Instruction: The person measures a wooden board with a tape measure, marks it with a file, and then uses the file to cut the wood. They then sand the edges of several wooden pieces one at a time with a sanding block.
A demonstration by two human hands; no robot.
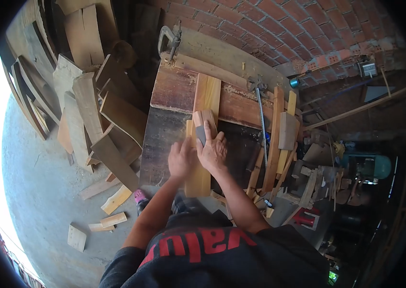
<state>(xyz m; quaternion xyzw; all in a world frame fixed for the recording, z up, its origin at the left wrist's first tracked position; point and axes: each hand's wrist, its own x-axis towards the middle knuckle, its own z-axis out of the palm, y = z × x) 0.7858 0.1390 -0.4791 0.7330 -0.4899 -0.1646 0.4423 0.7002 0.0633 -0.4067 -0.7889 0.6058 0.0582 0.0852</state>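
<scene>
plank (206, 96) of pale wood lies lengthwise along the workbench (174, 91), running from the far edge toward your body, and its near end is covered by your two hands and forearms, so you can't see where it stops. your right hand (212, 151) presses flat on a small grey block (201, 135) that sits on the plank, fingers stretched forward over it; how firmly they wrap its sides is hard to make out. just ahead of the block a short wooden piece (204, 118) rests on the plank, partly hidden by your fingertips. your left hand (181, 159) lies just beside the right, palm down on the plank with fingers loosely curled; whether it grips the edge can't be told. a metal clamp (169, 38) stands at the bench's far left corner, and a long bar clamp (262, 115) lies along the right side among upright offcuts (279, 129). loose boards (88, 110) lean in a heap on the left. the fisheye rim blacks out the picture's corners, and the right side is too dark and cluttered to read.
</scene>
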